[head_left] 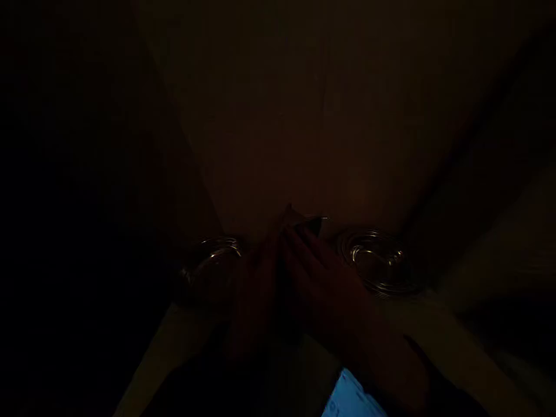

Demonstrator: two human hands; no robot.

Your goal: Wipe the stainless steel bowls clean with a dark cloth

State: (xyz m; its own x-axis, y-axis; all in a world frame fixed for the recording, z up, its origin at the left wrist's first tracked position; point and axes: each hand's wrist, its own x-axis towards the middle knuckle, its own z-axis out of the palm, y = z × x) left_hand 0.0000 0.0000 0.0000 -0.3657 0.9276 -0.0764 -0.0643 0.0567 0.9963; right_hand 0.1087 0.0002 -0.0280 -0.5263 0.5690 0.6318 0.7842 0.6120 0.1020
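The scene is very dark. My right hand (330, 278) reaches forward from the lower right, its fingers stretched out together toward a small pointed thing (304, 220) with a bright edge, which I cannot make out. My left hand (254, 284) lies close beside it on the left, dim, its fingers hard to see. The fingertips of both hands meet near that small thing. Whether either hand grips it is hidden by the dark.
Two shiny round metal dishes or lids stand on the surface, one at the left (212, 258) and one at the right (376, 260) of my hands. A pale surface (304, 116) stretches ahead. A glowing blue patch (350, 399) shows at the bottom edge.
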